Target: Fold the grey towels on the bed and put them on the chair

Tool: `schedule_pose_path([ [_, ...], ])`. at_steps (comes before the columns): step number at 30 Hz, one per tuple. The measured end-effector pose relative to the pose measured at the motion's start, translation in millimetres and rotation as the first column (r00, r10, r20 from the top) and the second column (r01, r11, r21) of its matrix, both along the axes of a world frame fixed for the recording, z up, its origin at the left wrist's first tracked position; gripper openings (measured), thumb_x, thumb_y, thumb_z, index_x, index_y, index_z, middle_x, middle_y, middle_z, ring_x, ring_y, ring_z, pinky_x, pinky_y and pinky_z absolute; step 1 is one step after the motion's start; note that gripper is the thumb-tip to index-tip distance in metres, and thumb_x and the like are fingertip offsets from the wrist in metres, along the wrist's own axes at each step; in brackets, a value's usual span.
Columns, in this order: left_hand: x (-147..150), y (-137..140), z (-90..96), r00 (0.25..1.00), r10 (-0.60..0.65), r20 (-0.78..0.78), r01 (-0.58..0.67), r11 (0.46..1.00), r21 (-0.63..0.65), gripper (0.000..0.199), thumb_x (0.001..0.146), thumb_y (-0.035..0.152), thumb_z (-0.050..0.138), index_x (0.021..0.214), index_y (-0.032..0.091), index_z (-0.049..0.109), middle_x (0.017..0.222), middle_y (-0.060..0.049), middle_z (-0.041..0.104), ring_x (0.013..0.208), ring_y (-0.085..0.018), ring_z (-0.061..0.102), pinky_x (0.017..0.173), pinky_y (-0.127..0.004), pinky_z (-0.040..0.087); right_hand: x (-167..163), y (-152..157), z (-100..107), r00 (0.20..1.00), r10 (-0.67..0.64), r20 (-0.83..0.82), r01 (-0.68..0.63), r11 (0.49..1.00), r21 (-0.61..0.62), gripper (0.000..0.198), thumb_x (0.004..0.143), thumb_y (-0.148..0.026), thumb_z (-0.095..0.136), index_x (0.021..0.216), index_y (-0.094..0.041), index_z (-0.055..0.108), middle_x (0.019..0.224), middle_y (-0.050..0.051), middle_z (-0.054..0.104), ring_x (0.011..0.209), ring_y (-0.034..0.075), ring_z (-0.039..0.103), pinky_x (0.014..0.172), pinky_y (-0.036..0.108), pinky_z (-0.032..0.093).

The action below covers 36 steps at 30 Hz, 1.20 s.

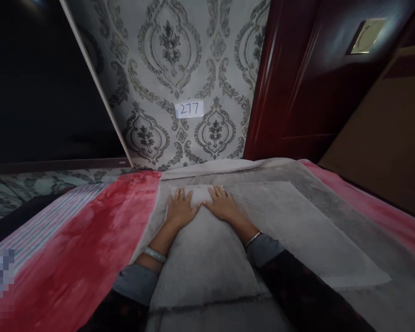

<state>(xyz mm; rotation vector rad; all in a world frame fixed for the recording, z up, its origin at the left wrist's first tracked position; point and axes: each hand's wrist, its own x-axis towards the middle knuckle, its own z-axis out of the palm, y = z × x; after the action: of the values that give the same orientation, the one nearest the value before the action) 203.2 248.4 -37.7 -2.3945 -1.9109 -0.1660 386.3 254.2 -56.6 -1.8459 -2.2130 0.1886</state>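
Note:
My left hand (180, 210) lies flat, fingers spread, on the far left part of a light grey plush cloth (290, 226). Close beside it, my right hand (223, 205) presses flat on the same cloth, its fingers apart and its thumb near the left thumb. The cloth's left part looks folded over, with an edge running down between my forearms. Beneath it is a larger grey plush cover (352, 230), its far edge bunched toward the wall. Neither hand grips anything.
Red plush fabric (100, 235) and a striped cloth (60, 216) lie to the left. A dark screen (44, 92) stands at the left. Patterned wallpaper (173, 46) bears a paper label (189, 109) reading 277. Dark red wood panelling (287, 78) and a brown cardboard panel (387, 133) stand right.

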Motion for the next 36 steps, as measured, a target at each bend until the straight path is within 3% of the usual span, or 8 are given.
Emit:
schedule_pose_path([
  [4, -8.1, 5.8, 5.0, 0.996, 0.062, 0.057, -0.055, 0.991, -0.118, 0.074, 0.098, 0.060, 0.028, 0.157, 0.016, 0.030, 0.166, -0.019, 0.019, 0.155, -0.033, 0.015, 0.118, -0.059, 0.025, 4.2, -1.6, 3.0, 0.998, -0.067, 0.006, 0.068, 0.997, -0.035, 0.075, 0.101, -0.060, 0.035, 0.159, -0.013, 0.029, 0.165, 0.018, 0.023, 0.152, 0.035, 0.018, 0.120, 0.052, 0.018],
  [9, -31.1, 15.5, 13.2, 0.994, -0.093, 0.055, 0.103, 0.972, -0.210, 0.067, 0.101, 0.048, 0.032, 0.157, 0.012, 0.027, 0.167, -0.017, 0.017, 0.155, -0.027, 0.013, 0.121, -0.047, 0.024, 20.0, -8.9, 15.0, 0.999, -0.035, 0.022, 0.038, 0.993, -0.111, 0.066, 0.104, -0.049, 0.032, 0.159, -0.014, 0.026, 0.167, 0.016, 0.016, 0.153, 0.031, 0.017, 0.121, 0.049, 0.017],
  [12, -42.5, 6.5, 22.9, 0.992, -0.121, 0.039, 0.127, 0.962, -0.240, 0.062, 0.100, 0.043, 0.036, 0.155, 0.014, 0.033, 0.166, -0.015, 0.022, 0.155, -0.028, 0.015, 0.122, -0.050, 0.021, 24.1, -27.3, 24.2, 0.998, -0.008, 0.060, 0.017, 0.987, -0.157, 0.063, 0.104, -0.047, 0.032, 0.158, -0.015, 0.029, 0.167, 0.015, 0.015, 0.154, 0.030, 0.013, 0.120, 0.054, 0.017],
  [15, -41.0, -21.8, 22.9, 0.979, -0.201, 0.027, 0.203, 0.971, -0.127, 0.059, 0.100, 0.046, 0.038, 0.151, 0.018, 0.042, 0.166, -0.013, 0.024, 0.155, -0.031, 0.013, 0.122, -0.059, 0.014, 16.6, -61.7, 23.6, 0.990, 0.109, 0.088, -0.102, 0.992, -0.077, 0.068, 0.102, -0.055, 0.033, 0.159, -0.017, 0.029, 0.168, 0.014, 0.014, 0.154, 0.032, 0.007, 0.120, 0.057, 0.016],
  [18, -30.2, -55.2, 7.5, 0.940, -0.340, 0.020, 0.341, 0.940, -0.020, 0.058, 0.101, 0.047, 0.035, 0.153, 0.022, 0.041, 0.165, -0.012, 0.029, 0.154, -0.029, 0.020, 0.123, -0.057, 0.015, 7.2, -99.0, 12.1, 0.965, 0.246, 0.091, -0.245, 0.969, -0.024, 0.073, 0.100, -0.061, 0.032, 0.160, -0.020, 0.026, 0.168, 0.012, 0.014, 0.154, 0.032, 0.008, 0.121, 0.056, 0.014],
  [21, -22.3, -73.9, -8.8, 0.937, -0.349, 0.026, 0.349, 0.937, -0.001, 0.060, 0.102, 0.047, 0.033, 0.155, 0.020, 0.037, 0.163, -0.013, 0.031, 0.153, -0.030, 0.024, 0.123, -0.057, 0.016, 8.8, -121.8, 0.7, 0.962, 0.255, 0.094, -0.255, 0.967, -0.014, 0.071, 0.101, -0.060, 0.032, 0.160, -0.022, 0.026, 0.168, 0.011, 0.015, 0.154, 0.031, 0.010, 0.121, 0.057, 0.014],
  [29, -28.8, -69.3, -14.6, 0.932, -0.358, 0.058, 0.357, 0.934, 0.031, 0.059, 0.102, 0.046, 0.034, 0.154, 0.018, 0.039, 0.163, -0.014, 0.033, 0.152, -0.029, 0.025, 0.123, -0.055, 0.017, 53.0, -143.0, -13.4, 0.965, 0.249, 0.078, -0.247, 0.968, -0.033, 0.067, 0.102, -0.051, 0.036, 0.161, -0.022, 0.024, 0.167, 0.009, 0.015, 0.154, 0.028, 0.012, 0.122, 0.053, 0.019],
  [36, -34.0, -61.5, -20.7, 0.919, -0.375, 0.124, 0.365, 0.926, 0.101, 0.057, 0.099, 0.045, 0.040, 0.149, 0.020, 0.047, 0.159, -0.014, 0.038, 0.150, -0.030, 0.031, 0.121, -0.057, 0.022, 84.9, -185.0, -25.3, 0.976, 0.216, 0.012, -0.216, 0.976, 0.005, 0.057, 0.104, -0.043, 0.031, 0.158, -0.024, 0.033, 0.163, 0.005, 0.032, 0.153, 0.025, 0.021, 0.122, 0.053, 0.022],
])
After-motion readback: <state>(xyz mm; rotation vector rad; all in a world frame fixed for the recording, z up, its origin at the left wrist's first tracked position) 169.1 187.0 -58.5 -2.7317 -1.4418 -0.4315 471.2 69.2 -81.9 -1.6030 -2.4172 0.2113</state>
